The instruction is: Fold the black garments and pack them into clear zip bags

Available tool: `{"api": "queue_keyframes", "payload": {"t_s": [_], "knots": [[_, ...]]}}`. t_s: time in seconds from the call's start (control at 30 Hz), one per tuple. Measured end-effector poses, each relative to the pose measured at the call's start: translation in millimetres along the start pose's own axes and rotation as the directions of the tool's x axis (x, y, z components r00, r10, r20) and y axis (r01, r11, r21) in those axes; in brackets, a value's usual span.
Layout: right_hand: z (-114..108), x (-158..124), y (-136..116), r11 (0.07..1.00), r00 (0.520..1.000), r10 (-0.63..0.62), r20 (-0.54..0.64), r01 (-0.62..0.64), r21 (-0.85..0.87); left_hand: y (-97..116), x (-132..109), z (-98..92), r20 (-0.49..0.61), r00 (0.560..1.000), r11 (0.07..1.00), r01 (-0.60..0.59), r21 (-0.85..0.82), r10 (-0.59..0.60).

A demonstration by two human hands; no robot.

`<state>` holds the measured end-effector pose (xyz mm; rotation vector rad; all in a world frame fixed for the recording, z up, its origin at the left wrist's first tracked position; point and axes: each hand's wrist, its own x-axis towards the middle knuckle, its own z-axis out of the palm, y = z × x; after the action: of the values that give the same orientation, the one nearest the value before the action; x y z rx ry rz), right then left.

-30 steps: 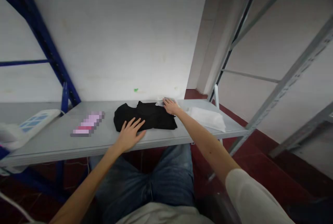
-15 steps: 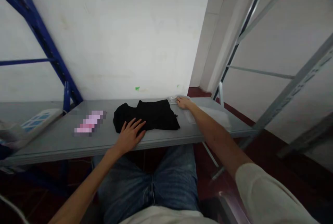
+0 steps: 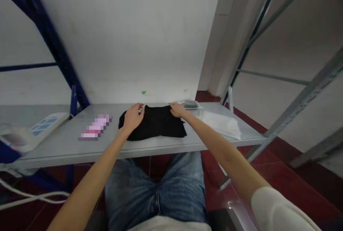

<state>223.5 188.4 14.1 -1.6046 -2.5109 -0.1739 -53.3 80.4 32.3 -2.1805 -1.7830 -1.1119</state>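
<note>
A folded black cloth garment (image 3: pixel 160 123) lies flat on the grey shelf-table in front of me. My left hand (image 3: pixel 133 116) rests over its far left part, thumb and fingers apart with a gap between them. At the far right corner of the cloth, my right hand (image 3: pixel 177 110) has its fingers closed on the edge; the fingertips are partly hidden. Just beyond the right hand lies a clear plastic packet (image 3: pixel 190 104) with something grey in it.
White plastic bags or sheets (image 3: pixel 221 123) lie on the table's right side. A blurred-out pink item (image 3: pixel 95 127) is at the left, near a white device with blue panels (image 3: pixel 44 125). Blue metal posts (image 3: pixel 50 45) and grey posts (image 3: pixel 241 55) flank the table (image 3: pixel 72 145). A white wall stands behind.
My left hand has moved from the garment's near edge to its far left part. The right hand has come left from the plastic packet onto the garment's far right corner.
</note>
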Motion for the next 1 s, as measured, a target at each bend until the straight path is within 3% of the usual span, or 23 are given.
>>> {"api": "queue_keyframes", "payload": {"t_s": [0.17, 0.3, 0.43, 0.6, 0.73, 0.87, 1.0], "knots": [[-2, -4, -5, 0.999, 0.998, 0.039, -0.042, -0.04, -0.017, -16, 42, 38.9, 0.138, 0.984, 0.993, 0.103, 0.048, -0.109], [-10, -11, -6, 0.998, 0.992, 0.057, -0.113, -0.059, -0.019, -25, 49, 58.8, 0.148, 0.978, 0.989, 0.139, 0.046, -0.144], [-20, -21, -11, 0.997, 0.979, 0.043, -0.199, -0.03, 0.066, -24, 51, 63.0, 0.133, 0.984, 0.993, 0.119, -0.023, -0.115], [-27, -54, -18, 0.984, 0.95, 0.07, -0.303, -0.015, 0.18, -16, 38, 48.2, 0.075, 0.99, 0.978, 0.133, -0.163, -0.122], [-27, -91, -30, 0.978, 0.959, 0.047, -0.28, 0.013, 0.21, -17, 7, 23.7, 0.041, 0.997, 0.949, 0.074, -0.308, -0.064], [-25, -117, -41, 0.988, 0.981, 0.044, -0.186, -0.016, 0.15, -20, -25, 0.6, 0.203, 0.963, 0.972, -0.14, -0.187, 0.177], [-27, -127, -48, 0.997, 0.992, 0.061, -0.11, -0.056, 0.049, -16, -44, -17.3, 0.297, 0.916, 0.96, -0.23, -0.159, 0.269]]}}
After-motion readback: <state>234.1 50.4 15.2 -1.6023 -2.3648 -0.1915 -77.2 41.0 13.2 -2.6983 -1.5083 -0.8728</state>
